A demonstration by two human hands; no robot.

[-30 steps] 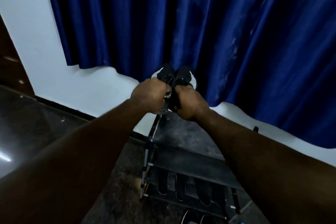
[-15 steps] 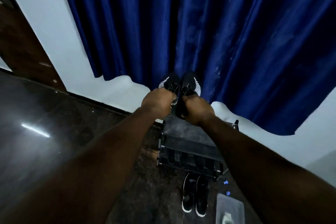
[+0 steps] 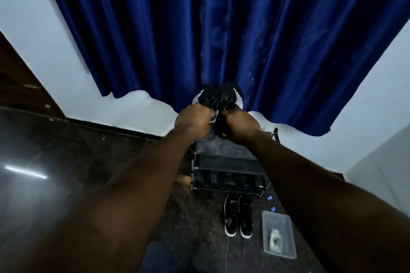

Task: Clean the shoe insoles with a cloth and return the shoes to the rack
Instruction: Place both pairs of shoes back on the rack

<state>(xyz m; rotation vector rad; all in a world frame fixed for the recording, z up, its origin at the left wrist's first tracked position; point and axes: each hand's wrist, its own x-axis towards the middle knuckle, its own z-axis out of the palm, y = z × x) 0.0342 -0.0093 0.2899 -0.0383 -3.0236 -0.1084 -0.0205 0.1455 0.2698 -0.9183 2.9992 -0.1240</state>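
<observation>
Black shoes held above rack
Left hand, right hand each grip one; likely return step; next, lower both level onto its top, below the hands

This is a room in a home. A blue curtain hangs before a white wall, and a shoe rack stands on the dark polished floor with a pair of shoes in front of it.

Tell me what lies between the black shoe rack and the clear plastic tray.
In the head view, two small blue bits lie on the dark floor there; too small to identify.
</observation>
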